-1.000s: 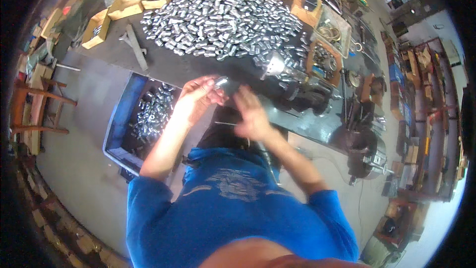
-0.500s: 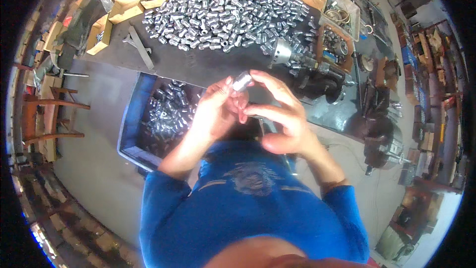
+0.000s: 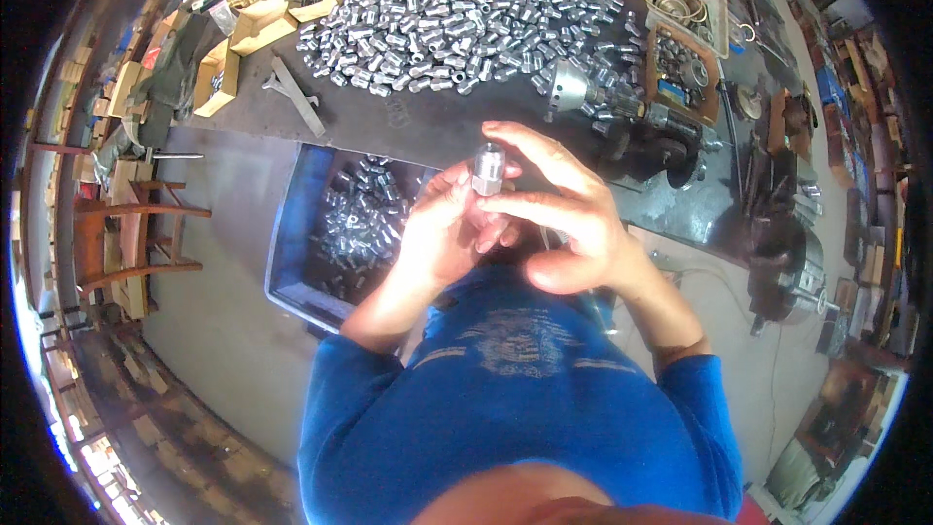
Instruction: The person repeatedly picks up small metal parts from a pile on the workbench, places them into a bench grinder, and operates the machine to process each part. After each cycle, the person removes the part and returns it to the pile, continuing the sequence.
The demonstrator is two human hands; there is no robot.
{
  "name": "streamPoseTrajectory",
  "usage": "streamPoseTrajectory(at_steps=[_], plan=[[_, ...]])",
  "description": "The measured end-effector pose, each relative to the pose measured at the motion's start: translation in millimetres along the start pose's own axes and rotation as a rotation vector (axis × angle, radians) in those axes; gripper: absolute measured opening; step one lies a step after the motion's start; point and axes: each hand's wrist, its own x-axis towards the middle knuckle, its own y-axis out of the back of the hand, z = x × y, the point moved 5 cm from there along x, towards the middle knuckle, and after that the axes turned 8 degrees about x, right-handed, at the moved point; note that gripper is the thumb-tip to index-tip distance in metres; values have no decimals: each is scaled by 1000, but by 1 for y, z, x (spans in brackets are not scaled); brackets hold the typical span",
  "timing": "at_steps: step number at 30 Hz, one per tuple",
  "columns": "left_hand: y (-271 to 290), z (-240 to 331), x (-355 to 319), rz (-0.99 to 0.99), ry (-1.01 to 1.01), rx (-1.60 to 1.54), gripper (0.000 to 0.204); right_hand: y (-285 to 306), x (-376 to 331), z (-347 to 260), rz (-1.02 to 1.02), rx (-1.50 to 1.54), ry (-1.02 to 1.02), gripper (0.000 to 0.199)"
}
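A shiny metal fitting (image 3: 489, 170), with a hex part at its lower end, stands nearly upright in front of my body. My left hand (image 3: 437, 231) is closed on it, fingers curled around its lower part. My right hand (image 3: 583, 219) is open, fingers spread. Its index finger arches over the fitting's top, another fingertip is by the hex part, and the thumb stays apart. Beyond my hands, a large heap of similar fittings (image 3: 447, 34) covers the dark workbench (image 3: 379, 123). More loose fittings (image 3: 362, 219) lie in a blue crate (image 3: 282, 258) below, left of my left hand.
A metal spindle with a round chuck (image 3: 570, 87) sits on the bench right of the heap. A wrench-like flat tool (image 3: 295, 97) and small cardboard boxes (image 3: 264, 27) lie at left. Boxes of parts (image 3: 680, 68) stand at right, a wooden chair (image 3: 136, 233) on the floor.
The fitting has turned from tilted to nearly upright in my left hand. My right fingers have shifted around it. The whole scene has slid a little to the right in view.
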Motion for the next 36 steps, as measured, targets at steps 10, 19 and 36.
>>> streamPoseTrajectory(at_steps=[10, 19, 36], plan=[[-5, 10, -2, 72, -191, 209, 35, -2, -1, -3, 29, -149, 89, 54], [-8, 19, -9, 159, -535, 525, 28, -1, 0, 3, 31, -66, 85, 41], [45, 39, -21, 599, -439, 1324, 24, -14, -26, 22, -18, -108, -141, 49]])
